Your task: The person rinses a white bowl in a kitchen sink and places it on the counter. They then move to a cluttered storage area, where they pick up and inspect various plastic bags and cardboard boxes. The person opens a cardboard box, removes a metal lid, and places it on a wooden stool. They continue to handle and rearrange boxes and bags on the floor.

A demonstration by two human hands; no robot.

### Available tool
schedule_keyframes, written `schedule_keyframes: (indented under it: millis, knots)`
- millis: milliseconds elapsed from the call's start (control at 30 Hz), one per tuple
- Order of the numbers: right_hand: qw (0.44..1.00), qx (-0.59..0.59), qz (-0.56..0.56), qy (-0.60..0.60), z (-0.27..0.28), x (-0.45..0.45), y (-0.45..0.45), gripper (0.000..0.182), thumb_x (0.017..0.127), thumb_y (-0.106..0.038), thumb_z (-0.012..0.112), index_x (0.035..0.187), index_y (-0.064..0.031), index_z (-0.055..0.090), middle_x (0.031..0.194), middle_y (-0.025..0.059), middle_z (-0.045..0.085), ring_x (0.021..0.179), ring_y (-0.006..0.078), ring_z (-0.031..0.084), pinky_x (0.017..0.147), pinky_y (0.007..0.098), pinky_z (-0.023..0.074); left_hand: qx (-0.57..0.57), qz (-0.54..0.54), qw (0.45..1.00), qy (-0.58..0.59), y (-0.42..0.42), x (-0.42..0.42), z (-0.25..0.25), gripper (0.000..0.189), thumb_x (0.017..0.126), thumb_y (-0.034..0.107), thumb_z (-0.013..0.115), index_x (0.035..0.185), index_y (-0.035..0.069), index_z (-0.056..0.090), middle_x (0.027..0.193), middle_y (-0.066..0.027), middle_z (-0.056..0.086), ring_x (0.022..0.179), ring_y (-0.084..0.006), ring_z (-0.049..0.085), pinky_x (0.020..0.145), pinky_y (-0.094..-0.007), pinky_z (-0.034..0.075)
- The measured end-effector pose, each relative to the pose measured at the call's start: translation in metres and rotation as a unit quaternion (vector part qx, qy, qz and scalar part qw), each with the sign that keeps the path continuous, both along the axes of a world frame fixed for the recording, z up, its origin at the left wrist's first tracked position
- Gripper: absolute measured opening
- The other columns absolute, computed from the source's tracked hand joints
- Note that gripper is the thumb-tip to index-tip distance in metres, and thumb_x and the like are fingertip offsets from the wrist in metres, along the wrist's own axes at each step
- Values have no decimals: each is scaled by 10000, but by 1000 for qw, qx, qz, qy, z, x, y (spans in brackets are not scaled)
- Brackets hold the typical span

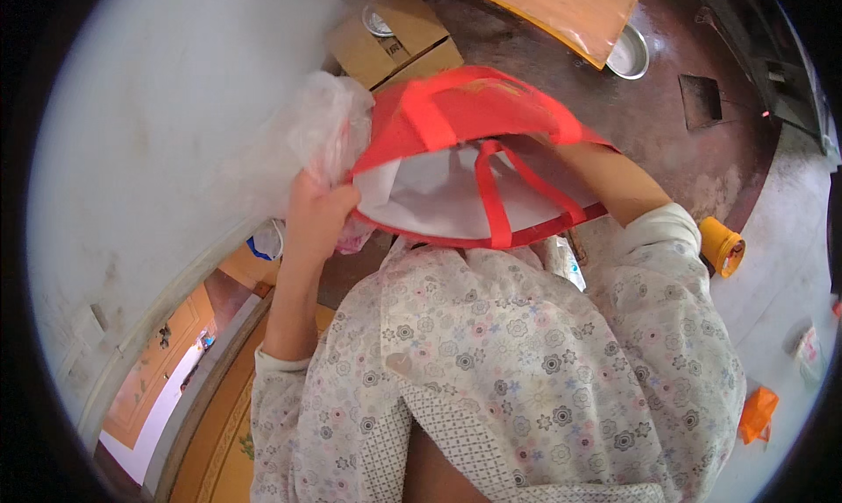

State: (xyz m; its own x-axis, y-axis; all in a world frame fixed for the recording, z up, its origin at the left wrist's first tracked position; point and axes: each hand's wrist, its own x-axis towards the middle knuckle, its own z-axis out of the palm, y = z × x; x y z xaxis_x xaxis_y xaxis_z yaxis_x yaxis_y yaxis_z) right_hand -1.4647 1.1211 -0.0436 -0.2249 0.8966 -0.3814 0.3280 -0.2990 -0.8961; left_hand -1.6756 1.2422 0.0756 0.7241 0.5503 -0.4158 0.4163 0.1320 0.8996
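A red tote bag (487, 108) with a white lining and bright red strap handles is held wide open in front of my chest. My left hand (321, 210) grips its left rim, thumb on the edge. Crumpled translucent plastic bag (332, 118) bunches up beside that hand, and I cannot tell whether the fingers hold it too. My right forearm (612, 174) reaches into the mouth of the tote, so the right hand is hidden behind the red front panel. One handle loop (490, 194) droops across the opening.
Beyond the tote is a cardboard box (395, 36). An orange-topped table (559, 9) stands at the top, near a metal basin (629, 52) on the floor. At right are a yellow container (722, 246) and an orange bag (758, 414). A pale wall (151, 141) rises at left.
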Motion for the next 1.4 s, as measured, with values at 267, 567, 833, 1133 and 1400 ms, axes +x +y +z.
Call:
schedule_keyframes:
  millis: [267,567,833,1133,1400]
  knots:
    - [936,-152,2,-317,-5,3,-79,244,682,-172,467,842,8,508,782,145,558,766,290,553,648,341,450,-88,-56,994,-12,-24,93,7,557,561,-46,421,1118,-22,401,891,-43,485,737,-100,453,609,-192,366]
    - [817,244,-230,-470,-79,-24,-96,290,721,-227,464,951,-62,529,916,137,551,837,276,548,665,377,452,-149,-252,954,63,-81,127,22,471,526,-40,449,993,-1,493,735,9,493,633,-70,446,547,-188,352]
    - [885,-246,-292,-265,-76,-58,-106,296,678,-157,494,957,-66,529,885,127,552,801,286,544,688,361,447,-38,-372,922,103,-67,127,10,255,538,-32,443,785,-11,504,627,19,441,548,-87,394,483,-213,326]
    - [833,-22,-436,-339,104,-119,-220,167,566,-103,547,731,-78,554,676,101,522,652,286,536,549,381,422,-101,-428,897,49,-124,182,-10,325,530,-49,455,845,-6,518,668,4,490,560,-74,447,491,-192,354]
    - [508,197,-838,21,140,-175,-403,409,580,-225,609,931,-37,518,856,73,552,772,172,529,688,305,423,-126,-514,846,59,-231,232,1,414,518,-39,458,926,1,513,752,-22,526,639,-105,496,552,-205,398]
